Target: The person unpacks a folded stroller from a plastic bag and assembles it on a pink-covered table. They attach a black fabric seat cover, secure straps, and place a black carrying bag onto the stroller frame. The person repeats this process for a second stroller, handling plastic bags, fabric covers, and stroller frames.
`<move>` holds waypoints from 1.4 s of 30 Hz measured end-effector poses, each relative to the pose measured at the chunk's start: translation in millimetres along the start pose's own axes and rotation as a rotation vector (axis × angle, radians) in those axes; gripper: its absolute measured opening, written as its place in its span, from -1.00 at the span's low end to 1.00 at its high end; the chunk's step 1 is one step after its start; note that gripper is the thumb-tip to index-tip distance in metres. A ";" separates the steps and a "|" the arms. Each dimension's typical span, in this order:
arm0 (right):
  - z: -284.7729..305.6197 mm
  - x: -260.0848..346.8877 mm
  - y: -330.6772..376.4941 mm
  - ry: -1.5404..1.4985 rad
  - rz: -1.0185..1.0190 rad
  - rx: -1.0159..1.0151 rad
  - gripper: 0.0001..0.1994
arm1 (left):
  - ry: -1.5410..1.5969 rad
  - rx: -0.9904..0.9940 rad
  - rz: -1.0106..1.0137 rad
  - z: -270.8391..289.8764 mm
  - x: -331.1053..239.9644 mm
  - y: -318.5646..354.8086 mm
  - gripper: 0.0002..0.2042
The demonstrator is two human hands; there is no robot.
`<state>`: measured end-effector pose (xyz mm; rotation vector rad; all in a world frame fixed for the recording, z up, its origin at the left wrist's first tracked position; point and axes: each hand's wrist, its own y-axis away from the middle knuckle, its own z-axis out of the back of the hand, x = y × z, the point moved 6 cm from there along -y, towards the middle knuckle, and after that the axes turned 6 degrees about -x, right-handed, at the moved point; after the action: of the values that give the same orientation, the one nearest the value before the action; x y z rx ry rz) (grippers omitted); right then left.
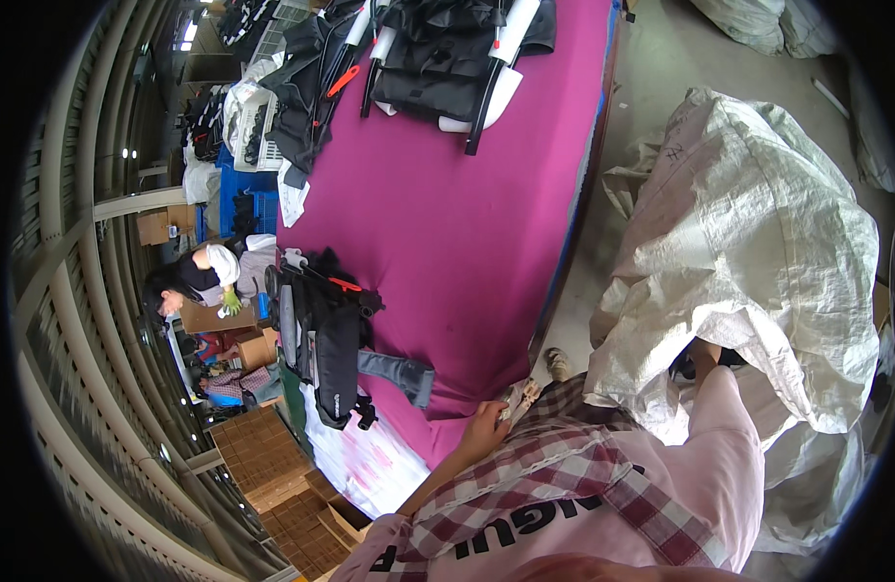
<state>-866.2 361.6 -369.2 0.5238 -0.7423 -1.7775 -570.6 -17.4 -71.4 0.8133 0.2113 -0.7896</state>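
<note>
My left hand (484, 430) is at the near end of the pink-covered table, its fingers curled. Next to its fingertips is a small, pale, crumpled item (518, 398) whose kind I cannot make out. On the right, my right hand (703, 355) reaches into the mouth of a big white woven sack (748, 218). The sack's folds hide its fingers, and something dark shows beside the hand. Left of my left hand, a black folded frame with a fabric bag (331, 335) lies at the table's edge, a grey strip of cloth (399, 376) beside it.
The pink table cover (447, 233) stretches away from me. At its far end lie black fabric pieces with white and black tubes (438, 87). Brown cartons (263, 451) stand at left, near a person in green gloves (212, 272). More white sacks (748, 19) lie at the far right.
</note>
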 end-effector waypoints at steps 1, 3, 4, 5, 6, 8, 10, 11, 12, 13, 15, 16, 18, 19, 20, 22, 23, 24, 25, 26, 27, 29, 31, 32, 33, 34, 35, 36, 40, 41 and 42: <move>5.9 -3.6 1.7 -0.005 -0.014 -0.015 -0.25 | 0.008 0.011 0.022 -3.0 4.9 0.0 -0.63; 18.5 -3.0 1.4 -0.013 -0.031 -0.037 -0.25 | 0.021 0.035 0.062 -6.0 10.0 -2.7 -0.64; 23.8 -4.2 0.3 -0.010 -0.044 -0.046 -0.25 | 0.012 0.032 0.038 -5.2 7.4 -4.5 -0.64; 27.9 -6.9 0.6 -0.006 -0.052 -0.053 -0.25 | 0.013 0.035 0.024 -6.2 3.6 -3.6 -0.64; 26.6 -7.8 -0.2 -0.010 -0.055 -0.054 -0.25 | 0.008 0.027 0.011 -4.1 -1.4 -4.5 -0.65; 27.7 -9.4 0.5 -0.008 -0.066 -0.064 -0.26 | 0.011 0.017 -0.006 -2.3 -4.4 -6.5 -0.65; 25.2 -10.7 -4.4 -0.010 -0.067 -0.080 -0.26 | 0.022 0.017 -0.007 -1.8 -1.1 -5.0 -0.65; 20.5 -13.3 -4.6 -0.010 -0.063 -0.089 -0.26 | 0.011 0.034 0.001 -1.6 2.0 -2.3 -0.65; 15.6 -17.4 -6.5 -0.002 -0.057 -0.105 -0.26 | 0.006 0.050 0.006 -3.0 4.4 -0.5 -0.65; 10.4 -18.2 -7.5 0.000 -0.044 -0.118 -0.26 | 0.001 0.066 0.010 -4.5 7.0 1.4 -0.65; -2.9 -27.2 -1.9 -0.016 -0.025 -0.188 -0.26 | 0.022 0.080 0.028 -4.5 14.7 -2.2 -0.65; -5.3 -27.6 -0.6 -0.021 -0.004 -0.213 -0.27 | 0.040 0.076 0.041 -5.0 15.5 -1.2 -0.64; -3.1 -23.3 10.4 -0.074 -0.045 -0.109 -0.27 | 0.068 0.050 -0.017 -3.6 10.9 -2.3 -0.65; 22.9 -6.9 32.2 -0.019 -0.076 -0.043 -0.27 | 0.091 0.034 -0.043 -3.7 9.0 -1.8 -0.65; 50.8 10.9 56.6 0.042 -0.108 0.022 -0.27 | 0.100 0.029 -0.047 -4.8 9.3 0.6 -0.65; 30.6 1.4 36.9 0.040 -0.133 0.202 -0.26 | 0.089 0.032 -0.080 4.3 5.1 -1.2 -0.66; 15.1 -4.8 27.3 0.079 -0.101 0.205 -0.27 | 0.081 0.028 -0.076 7.6 6.4 0.0 -0.66; 3.7 -9.5 24.1 0.129 -0.065 0.207 -0.27 | 0.082 0.022 -0.064 8.9 10.0 4.1 -0.65; 11.3 4.5 35.1 0.186 -0.021 0.211 -0.28 | 0.087 0.010 -0.042 8.1 15.6 10.1 -0.65; 21.3 9.1 50.6 0.176 -0.087 0.239 -0.28 | 0.114 -0.006 -0.014 6.0 24.7 17.1 -0.65; 11.5 6.7 45.2 0.236 -0.016 0.223 -0.31 | 0.136 -0.010 0.009 5.7 34.1 24.1 -0.65; -17.6 -3.7 36.3 0.343 0.125 0.188 -0.37 | 0.139 -0.015 0.033 7.4 48.5 31.9 -0.64; -26.3 -6.9 38.9 0.401 0.194 0.084 -0.38 | 0.112 -0.014 0.023 10.4 57.1 35.7 -0.64; -27.4 -7.8 41.6 0.472 0.255 0.040 -0.36 | 0.133 -0.002 0.006 10.9 60.1 29.7 -0.64; 3.4 8.4 71.9 0.311 0.153 -0.023 -0.35 | 0.178 -0.024 0.021 3.6 62.9 37.9 -0.63; 35.6 27.8 112.9 0.133 0.063 -0.092 -0.34 | 0.218 -0.043 0.033 -1.5 66.4 45.9 -0.63; 55.0 24.9 132.0 0.123 0.055 -0.191 -0.34 | 0.238 -0.059 -0.008 -1.9 65.8 45.2 -0.64; 60.0 15.0 133.7 0.080 0.106 -0.270 -0.37 | 0.248 -0.074 -0.062 -0.8 65.8 37.0 -0.64; 123.5 -33.1 149.7 -0.118 0.006 -0.480 -0.41 | 0.349 -0.208 -0.277 -2.3 72.8 14.3 -0.66; 140.3 -50.7 152.2 -0.156 0.015 -0.485 -0.42 | 0.374 -0.218 -0.303 -1.6 74.8 16.0 -0.66; 156.9 -58.5 163.1 -0.266 0.054 -0.558 -0.44 | 0.401 -0.240 -0.317 3.3 80.0 22.1 -0.66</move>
<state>-842.8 417.6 -143.4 -0.1061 -0.3985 -1.9195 -499.3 -54.3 -92.9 0.7107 0.7932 -0.8705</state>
